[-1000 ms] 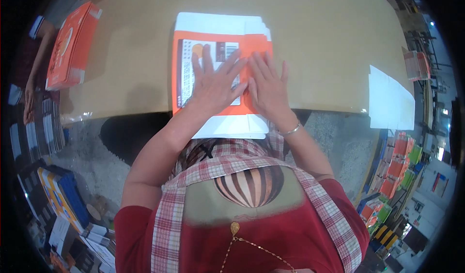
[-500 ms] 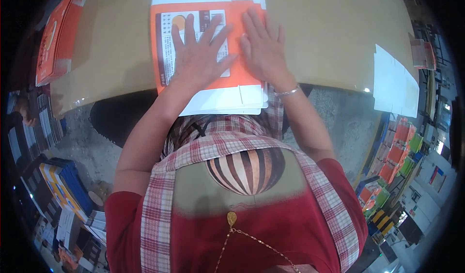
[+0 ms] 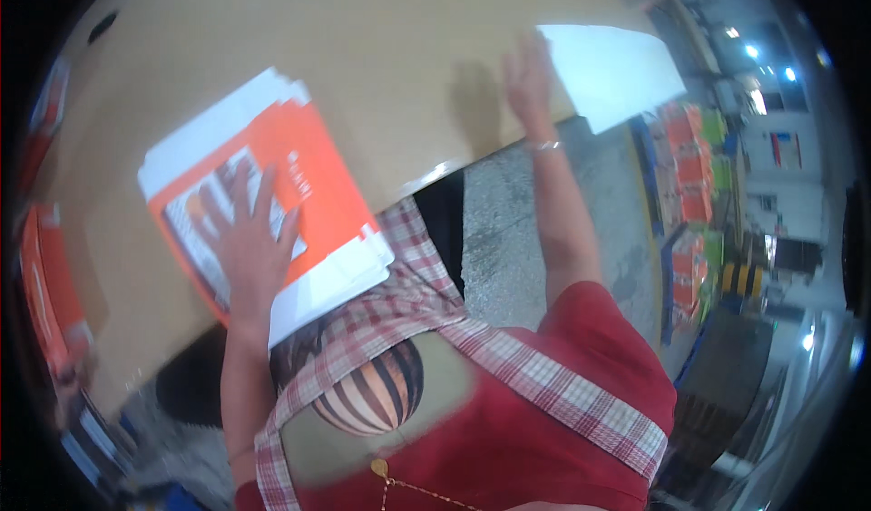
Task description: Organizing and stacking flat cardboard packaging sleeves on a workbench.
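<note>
Orange boxes (image 3: 50, 302) beside tan table (image 3: 299, 48)

Left hand (image 3: 247, 239): flat, palm down, fingers spread, forearm bent in from below. Right hand (image 3: 526, 77): arm stretched far forward and right, fingers extended, bracelet at wrist.

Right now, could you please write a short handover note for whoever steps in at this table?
Left hand: flat, fingers spread, pressing on the orange and white flat carton near the table front edge.
Right hand: open, stretched out to the white sheet at the table's right edge, at or just touching its near edge; not gripping it.
Done: carton lies flat, pinned by one hand.
Left: white sheet not yet picked up.
</note>
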Tool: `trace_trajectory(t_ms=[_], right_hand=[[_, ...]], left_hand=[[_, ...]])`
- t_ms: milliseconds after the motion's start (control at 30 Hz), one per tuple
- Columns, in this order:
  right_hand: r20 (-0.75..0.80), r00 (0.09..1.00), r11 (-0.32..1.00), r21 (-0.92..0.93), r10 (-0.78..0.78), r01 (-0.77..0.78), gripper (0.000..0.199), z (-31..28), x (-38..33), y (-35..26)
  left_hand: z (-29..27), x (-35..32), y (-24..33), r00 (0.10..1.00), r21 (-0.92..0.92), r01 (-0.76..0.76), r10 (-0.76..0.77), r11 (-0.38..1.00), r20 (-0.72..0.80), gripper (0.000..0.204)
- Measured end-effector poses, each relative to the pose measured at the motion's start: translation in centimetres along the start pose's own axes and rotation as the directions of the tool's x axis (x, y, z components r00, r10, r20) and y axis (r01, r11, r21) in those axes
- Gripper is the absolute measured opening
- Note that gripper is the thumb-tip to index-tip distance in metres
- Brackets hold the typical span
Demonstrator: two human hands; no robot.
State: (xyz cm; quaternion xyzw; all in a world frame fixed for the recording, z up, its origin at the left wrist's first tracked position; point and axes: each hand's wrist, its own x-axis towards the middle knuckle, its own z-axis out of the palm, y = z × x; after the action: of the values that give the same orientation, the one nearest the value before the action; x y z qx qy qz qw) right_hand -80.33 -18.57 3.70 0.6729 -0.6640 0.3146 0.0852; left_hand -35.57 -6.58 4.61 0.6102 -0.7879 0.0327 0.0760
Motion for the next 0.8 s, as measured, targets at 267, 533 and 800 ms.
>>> trace_trajectory(t_ms=[267, 533, 800], right_hand=[[0.419, 0.717, 0.798, -0.509, 0.557, -0.322, 0.108, -2.0, -3.6, 10.9], [0.608, 0.787, 0.902, -0.392, 0.105, 0.183, 0.091, -5.7, -11.8, -8.2], [0.576, 0.817, 0.998, 0.039, 0.023, -0.056, 0.079, -9.4, -5.1, -12.4]], left_hand=[[0.9, -0.3, -0.3, 0.999, 0.046, 0.025, -0.026, 0.999, 0.020, 0.068], [0.8, 0.8, 0.4, 0.999, 0.045, -0.035, 0.036, 0.998, -0.016, 0.067], [0.0, 1.1, 1.1, 0.986, 0.243, 0.043, -0.080, 0.969, 0.147, 0.062]])
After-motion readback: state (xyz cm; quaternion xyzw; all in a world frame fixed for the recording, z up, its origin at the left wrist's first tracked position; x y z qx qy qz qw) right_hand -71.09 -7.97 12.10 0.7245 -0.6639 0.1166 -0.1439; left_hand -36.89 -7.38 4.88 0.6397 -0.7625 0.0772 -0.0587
